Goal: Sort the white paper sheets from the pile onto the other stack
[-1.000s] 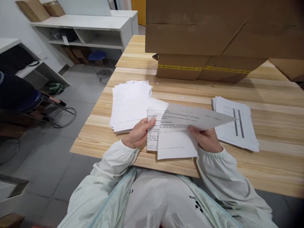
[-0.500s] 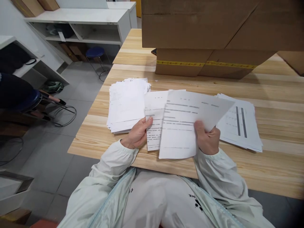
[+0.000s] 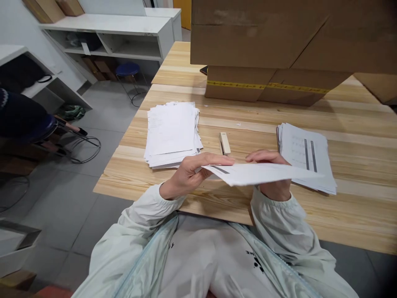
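Sheets of paper (image 3: 260, 174) are held between my two hands above the table's front edge, tilted so that they show nearly edge-on. My left hand (image 3: 195, 171) grips their left end, fingers on top. My right hand (image 3: 273, 176) holds them from the right, partly hidden behind the paper. Just beyond my hands lies a cream stapler (image 3: 224, 143). A thick stack of papers (image 3: 172, 132) sits to the left of it. Another paper stack (image 3: 310, 157) with dark printed bars lies on the right, partly behind the held sheets.
Large cardboard boxes (image 3: 242, 82) with yellow tape stand at the back of the wooden table (image 3: 356, 215). White shelves (image 3: 133, 25) and a blue stool (image 3: 127, 69) are beyond its left side. A person (image 3: 21, 111) sits on a stool at far left.
The two sets of sheets, apart before, are now together as one. My hands have tipped the paper from facing me to almost flat. The stapler has come into view.
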Available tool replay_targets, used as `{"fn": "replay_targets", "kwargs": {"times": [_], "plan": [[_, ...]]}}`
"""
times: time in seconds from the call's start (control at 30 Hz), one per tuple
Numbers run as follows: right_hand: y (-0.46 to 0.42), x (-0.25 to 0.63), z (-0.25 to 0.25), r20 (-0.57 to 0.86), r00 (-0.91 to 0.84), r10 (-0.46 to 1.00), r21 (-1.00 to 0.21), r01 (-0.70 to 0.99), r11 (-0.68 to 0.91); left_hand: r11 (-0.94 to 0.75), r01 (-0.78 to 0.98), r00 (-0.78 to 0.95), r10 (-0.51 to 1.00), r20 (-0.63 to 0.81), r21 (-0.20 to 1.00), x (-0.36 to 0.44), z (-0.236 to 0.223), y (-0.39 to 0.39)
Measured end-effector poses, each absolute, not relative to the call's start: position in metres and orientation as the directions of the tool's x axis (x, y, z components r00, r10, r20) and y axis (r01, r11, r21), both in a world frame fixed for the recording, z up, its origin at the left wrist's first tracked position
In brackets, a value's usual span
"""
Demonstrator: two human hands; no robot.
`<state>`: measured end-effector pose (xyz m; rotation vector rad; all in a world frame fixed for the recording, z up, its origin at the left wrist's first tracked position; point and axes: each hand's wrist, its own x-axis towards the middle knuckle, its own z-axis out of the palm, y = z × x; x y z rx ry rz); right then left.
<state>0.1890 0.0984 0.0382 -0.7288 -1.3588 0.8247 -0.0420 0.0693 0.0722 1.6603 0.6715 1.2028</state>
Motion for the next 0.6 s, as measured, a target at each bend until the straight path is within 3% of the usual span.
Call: {"fn": "replay_targets", "kwargs": {"times": [0.07,0.17,0.37,0.6], "plan": [[0.095,0.187,0.038,0.560,-0.029,0.828,-0.827,-0.068,0.558,-0.433,-0.097,0.325,0.838,0.439,0.896,-0.041,0.067,0.068],[0.088,0.181,0.035,0.493,-0.043,0.869,-0.869,0.026,0.494,-0.350,-0.072,0.233,0.904,0.357,0.934,-0.036,0.056,0.063],[0.080,0.179,0.033,0.404,0.102,0.909,-0.913,0.114,0.392,-0.220,-0.068,0.012,0.975,0.222,0.973,-0.025,0.058,0.054],[0.079,0.179,0.022,0.333,0.165,0.928,-0.941,0.117,0.316,-0.214,-0.040,0.010,0.977,0.214,0.976,-0.020,0.064,0.056]]}}
